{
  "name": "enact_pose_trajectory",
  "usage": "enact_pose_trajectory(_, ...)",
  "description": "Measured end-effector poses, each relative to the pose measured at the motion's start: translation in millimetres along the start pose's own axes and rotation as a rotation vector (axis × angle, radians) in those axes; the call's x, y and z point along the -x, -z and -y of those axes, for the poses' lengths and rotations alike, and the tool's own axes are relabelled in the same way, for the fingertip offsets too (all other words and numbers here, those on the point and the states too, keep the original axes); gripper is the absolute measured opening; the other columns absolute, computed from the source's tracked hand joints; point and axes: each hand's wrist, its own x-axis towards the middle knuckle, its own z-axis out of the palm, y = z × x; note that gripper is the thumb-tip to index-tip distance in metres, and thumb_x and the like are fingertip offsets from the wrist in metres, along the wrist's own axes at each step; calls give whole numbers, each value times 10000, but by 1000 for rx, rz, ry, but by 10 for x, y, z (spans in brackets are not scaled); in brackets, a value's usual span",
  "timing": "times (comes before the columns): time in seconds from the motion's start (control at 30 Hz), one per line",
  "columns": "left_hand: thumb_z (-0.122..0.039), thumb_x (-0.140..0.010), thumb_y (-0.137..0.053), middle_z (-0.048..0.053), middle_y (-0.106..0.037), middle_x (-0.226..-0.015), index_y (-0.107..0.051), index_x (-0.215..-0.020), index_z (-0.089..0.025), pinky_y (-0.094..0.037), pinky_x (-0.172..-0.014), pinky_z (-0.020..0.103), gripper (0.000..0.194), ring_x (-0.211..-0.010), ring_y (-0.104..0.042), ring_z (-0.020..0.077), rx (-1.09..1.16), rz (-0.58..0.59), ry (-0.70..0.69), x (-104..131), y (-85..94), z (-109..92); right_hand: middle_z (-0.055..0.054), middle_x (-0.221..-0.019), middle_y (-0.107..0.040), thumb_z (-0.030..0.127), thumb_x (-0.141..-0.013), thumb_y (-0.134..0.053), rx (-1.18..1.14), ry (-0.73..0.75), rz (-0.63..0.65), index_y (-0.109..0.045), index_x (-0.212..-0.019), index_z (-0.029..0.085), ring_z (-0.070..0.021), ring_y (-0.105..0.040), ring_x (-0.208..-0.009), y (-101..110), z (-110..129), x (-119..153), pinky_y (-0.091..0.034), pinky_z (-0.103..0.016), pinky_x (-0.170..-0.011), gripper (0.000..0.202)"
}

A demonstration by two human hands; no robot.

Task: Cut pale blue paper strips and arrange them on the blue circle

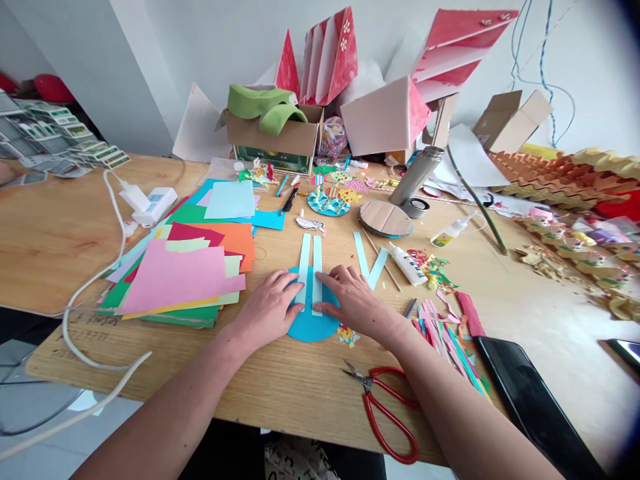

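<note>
On the wooden table lies a blue paper circle [311, 328], with two pale blue strips upright across it, the left strip [305, 257] and the right strip [317, 257], side by side with a narrow gap. My left hand [273, 303] rests at the circle's left side, fingers apart, its fingertips on the left strip's edge. From the right, my right hand [353, 300] touches the right strip with spread fingers and thumb. Two more pale strips [361, 255] form a V shape beyond my right hand. Small colored scraps [349, 335] lie beside the circle.
Red-handled scissors [367, 383] lie near the front edge. Stacked colored paper [180, 273] is at left, beside a white cable [67, 320]. Glue bottles [407, 265], a cardboard disc [385, 218], a metal flask [417, 177], paper strips [445, 333] and a black phone [525, 387] are at right.
</note>
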Motion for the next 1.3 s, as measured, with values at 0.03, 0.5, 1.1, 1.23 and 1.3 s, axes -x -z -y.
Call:
enact_pose_trajectory(0.03,-256,-898,-565,114,-599,-1282,-615,-1197,-162,-431,-1059,486,317,-1227,-489,289,0,0,-1,4,5,-3,-154,-1113,-580,492,-849,-641,-2,8,5,-569,-1300,180,-311,-521,-1028,9,5,5,-461,-458,-883,553)
enact_pose_trajectory(0.5,-255,-903,-560,132,-581,-1279,-604,-1207,-140,-438,-1044,483,327,-1211,-485,290,-16,11,4,6,19,-26,-140,-1090,-580,477,-839,-662,8,-10,-23,-539,-1323,191,-301,-528,-1007,-15,9,-2,-465,-452,-872,576)
enact_pose_trajectory(1.1,-254,-915,-542,117,-588,-1272,-600,-1216,-151,-441,-1043,470,323,-1201,-495,282,-25,7,7,0,4,-17,-151,-1085,-579,473,-859,-639,18,-4,-29,-541,-1333,186,-309,-531,-997,-31,2,-8,-464,-446,-851,562)
enact_pose_trajectory(1.23,-254,-914,-545,119,-596,-1261,-607,-1204,-155,-448,-1035,476,313,-1199,-500,283,-18,-1,7,5,7,-19,-153,-1106,-587,485,-878,-608,2,-13,-19,-521,-1364,178,-316,-535,-1015,-28,8,-10,-463,-455,-869,581)
enact_pose_trajectory(1.3,-257,-918,-539,124,-596,-1263,-609,-1202,-155,-451,-1031,483,310,-1203,-499,285,-13,-1,4,4,14,-21,-150,-1103,-604,470,-895,-588,-7,-32,-19,-513,-1371,181,-318,-543,-1024,8,2,-17,-463,-459,-871,562)
